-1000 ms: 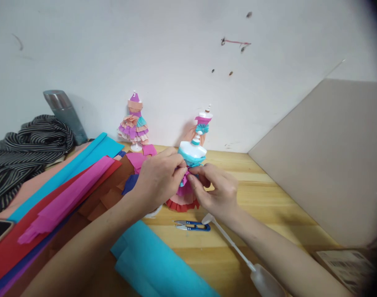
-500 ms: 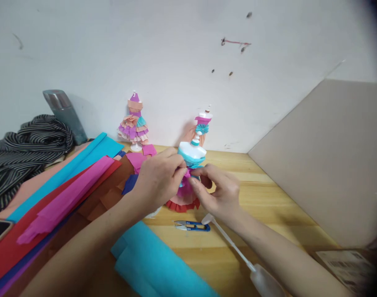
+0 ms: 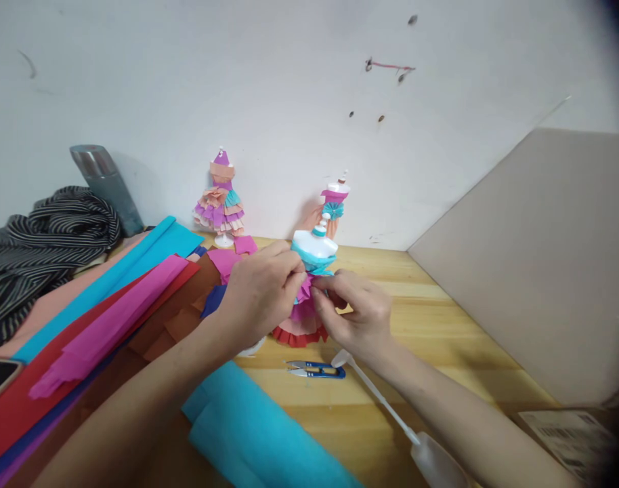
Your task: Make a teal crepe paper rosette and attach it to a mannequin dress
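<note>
A small white mannequin (image 3: 315,248) in a paper dress stands on the wooden table (image 3: 441,325), with pink and red ruffled skirt layers (image 3: 300,327) and a turquoise band at its waist. My left hand (image 3: 261,295) and my right hand (image 3: 357,313) meet at the waist. Both pinch a folded magenta crepe paper piece (image 3: 304,288) against the dress, fingertips almost touching. The mannequin's lower body is hidden behind my hands.
Another dressed mannequin (image 3: 221,200) stands by the wall, a third (image 3: 334,200) behind the one I work on. Crepe paper sheets (image 3: 111,312) lie left, a turquoise roll (image 3: 259,434) in front. Blue snips (image 3: 317,370) and a glue bottle (image 3: 391,413) lie near. Striped cloth (image 3: 40,251), a flask (image 3: 106,186).
My fingers have shifted slightly at the dress's waist, pressing the magenta piece closer. The view has tilted down a touch. Nothing else moved.
</note>
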`<action>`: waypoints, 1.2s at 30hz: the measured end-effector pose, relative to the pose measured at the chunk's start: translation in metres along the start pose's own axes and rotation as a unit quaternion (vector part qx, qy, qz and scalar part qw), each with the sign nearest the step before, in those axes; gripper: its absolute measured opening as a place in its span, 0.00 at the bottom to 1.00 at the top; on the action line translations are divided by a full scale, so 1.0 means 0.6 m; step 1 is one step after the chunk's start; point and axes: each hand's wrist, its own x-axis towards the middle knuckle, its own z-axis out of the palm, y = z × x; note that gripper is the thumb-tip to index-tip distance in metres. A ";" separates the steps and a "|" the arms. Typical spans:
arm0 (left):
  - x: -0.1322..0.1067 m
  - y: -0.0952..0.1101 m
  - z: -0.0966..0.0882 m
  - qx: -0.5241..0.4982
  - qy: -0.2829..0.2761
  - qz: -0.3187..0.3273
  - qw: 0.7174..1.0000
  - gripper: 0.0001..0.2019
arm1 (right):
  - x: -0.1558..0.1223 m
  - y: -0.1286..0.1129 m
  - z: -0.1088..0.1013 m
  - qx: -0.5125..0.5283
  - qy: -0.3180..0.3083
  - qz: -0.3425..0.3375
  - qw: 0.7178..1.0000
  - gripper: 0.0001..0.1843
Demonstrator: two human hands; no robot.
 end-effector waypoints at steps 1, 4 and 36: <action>0.000 -0.001 0.000 -0.002 0.002 0.002 1.000 0.09 | -0.001 0.000 0.000 0.002 -0.001 0.003 1.000 0.09; 0.000 -0.001 0.000 -0.007 -0.005 0.004 1.000 0.09 | -0.001 -0.001 -0.001 0.007 0.001 0.016 1.000 0.06; 0.000 -0.006 0.002 -0.038 -0.026 -0.002 0.999 0.08 | 0.008 -0.006 0.010 -0.039 0.009 -0.006 0.999 0.07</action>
